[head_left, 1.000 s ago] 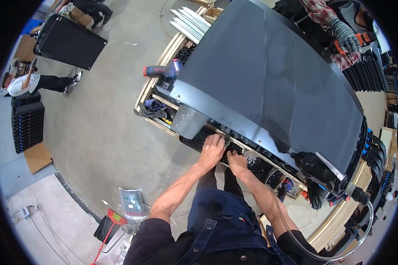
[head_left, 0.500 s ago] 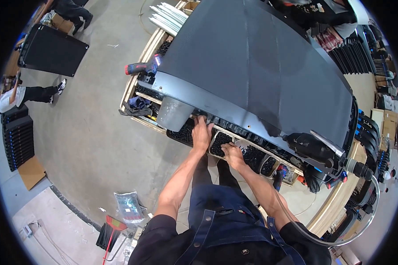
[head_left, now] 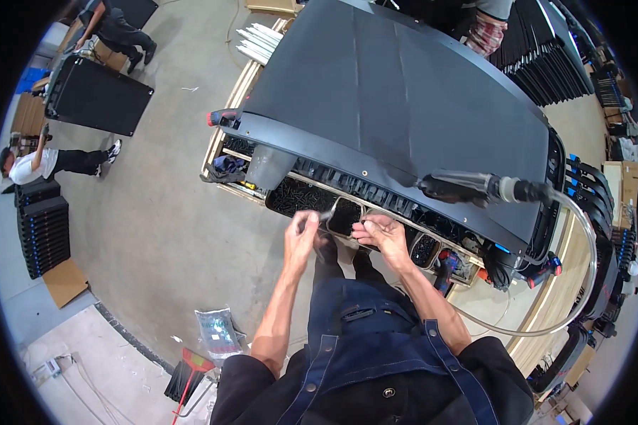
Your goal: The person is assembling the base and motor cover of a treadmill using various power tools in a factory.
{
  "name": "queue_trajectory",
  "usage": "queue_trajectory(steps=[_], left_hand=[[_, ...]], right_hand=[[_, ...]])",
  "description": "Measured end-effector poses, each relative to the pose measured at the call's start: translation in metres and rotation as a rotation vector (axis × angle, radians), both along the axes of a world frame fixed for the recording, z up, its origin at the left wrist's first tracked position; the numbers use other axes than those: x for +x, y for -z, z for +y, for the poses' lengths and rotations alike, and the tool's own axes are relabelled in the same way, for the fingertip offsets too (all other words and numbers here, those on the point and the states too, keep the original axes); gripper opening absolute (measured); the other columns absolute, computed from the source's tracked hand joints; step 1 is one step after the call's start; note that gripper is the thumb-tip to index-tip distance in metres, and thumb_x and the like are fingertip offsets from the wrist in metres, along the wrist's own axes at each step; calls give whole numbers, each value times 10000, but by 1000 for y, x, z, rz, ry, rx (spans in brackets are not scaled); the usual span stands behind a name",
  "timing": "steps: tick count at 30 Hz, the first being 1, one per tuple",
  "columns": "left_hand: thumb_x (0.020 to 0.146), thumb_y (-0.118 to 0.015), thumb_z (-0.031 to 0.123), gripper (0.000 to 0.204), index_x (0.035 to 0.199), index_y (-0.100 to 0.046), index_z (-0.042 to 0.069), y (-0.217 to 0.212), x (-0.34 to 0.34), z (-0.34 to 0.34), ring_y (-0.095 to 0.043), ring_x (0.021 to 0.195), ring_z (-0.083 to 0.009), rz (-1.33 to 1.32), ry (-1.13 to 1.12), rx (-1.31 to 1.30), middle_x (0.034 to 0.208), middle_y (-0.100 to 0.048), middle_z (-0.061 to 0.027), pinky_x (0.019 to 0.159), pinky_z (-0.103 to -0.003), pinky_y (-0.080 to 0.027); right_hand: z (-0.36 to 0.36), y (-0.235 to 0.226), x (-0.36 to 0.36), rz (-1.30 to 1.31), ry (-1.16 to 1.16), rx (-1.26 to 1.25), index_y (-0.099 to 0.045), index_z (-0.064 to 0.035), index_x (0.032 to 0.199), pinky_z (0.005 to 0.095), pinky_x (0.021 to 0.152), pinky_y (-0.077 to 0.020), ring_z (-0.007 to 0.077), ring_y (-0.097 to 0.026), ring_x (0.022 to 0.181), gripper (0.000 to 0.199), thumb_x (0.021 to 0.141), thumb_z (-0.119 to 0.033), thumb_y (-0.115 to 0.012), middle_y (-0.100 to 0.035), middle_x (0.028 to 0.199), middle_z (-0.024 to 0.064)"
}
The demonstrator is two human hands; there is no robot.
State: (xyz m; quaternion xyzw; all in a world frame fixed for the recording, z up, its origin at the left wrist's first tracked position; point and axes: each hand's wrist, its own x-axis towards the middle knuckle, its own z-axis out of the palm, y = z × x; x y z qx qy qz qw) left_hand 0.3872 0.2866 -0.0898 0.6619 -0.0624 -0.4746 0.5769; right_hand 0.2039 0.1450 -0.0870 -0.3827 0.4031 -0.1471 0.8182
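My left hand (head_left: 303, 235) is raised just in front of the part bins, thumb and fingers closed together; a thin blurred bit shows by its fingertips. To its right, my right hand (head_left: 383, 234) pinches thumb against fingers, and whatever it may hold is too small to name. Behind the left hand lies a wide bin (head_left: 294, 198) of black screw-like pieces. A smaller bin (head_left: 345, 214) of tiny black parts sits between the two hands, with another small bin (head_left: 424, 249) beyond the right one. Above the bins stretches a large dark grey panel (head_left: 319, 92) with a folded edge.
A black power tool (head_left: 454, 188) with a clear hose (head_left: 588, 262) lies over the panel's right front. A grey cylinder (head_left: 269, 166) stands by the left corner. Cordless drivers (head_left: 223, 117) rest around the bench. Co-workers are at the left and far side; a red dustpan (head_left: 197, 360) is lower left.
Both hands have come back from the bins toward me, and their fingers have drawn together. The view has shifted, and the power tool now appears swung farther over the panel.
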Motion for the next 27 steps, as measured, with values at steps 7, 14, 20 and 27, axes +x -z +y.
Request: queue_trajectory(steps=[7, 14, 20, 27], left_hand=[[1067, -499, 416, 378, 1160, -549, 53, -61, -104, 13, -681, 851, -184, 408, -75, -218, 964, -559, -49, 623, -360, -641], [1049, -539, 409, 352, 1141, -547, 69, -89, -147, -6, -621, 778, -127, 215, 37, -305, 936, -578, -33, 579, -299, -615], [1036, -583, 374, 320, 1133, -540, 72, -103, -169, -24, -649, 822, -139, 182, 59, -335, 957, -616, -41, 626, -321, -623], [1047, -593, 259, 260, 1137, -567, 16, -114, -194, -40, -661, 819, -143, -349, -56, -387, 962, -626, -55, 748, -306, -571]], right_hand=[[6, -67, -37, -143, -117, -181, -687, 40, 1139, 306, 778, -598, 194, -722, 890, 257, 983, -164, -685, -730, 1062, 144], [5, -101, -79, -184, -109, -270, -721, 39, 1066, 297, 796, -599, 184, -716, 889, 196, 973, -131, -693, -701, 1053, 131], [1, -105, -101, -254, -15, -679, -732, 29, 1024, 300, 765, -590, 190, -717, 890, 135, 890, 11, -729, -722, 1027, 133], [3, -123, -105, -170, 120, -1133, -711, 39, 992, 308, 739, -589, 226, -721, 869, 143, 856, 68, -741, -729, 971, 159]])
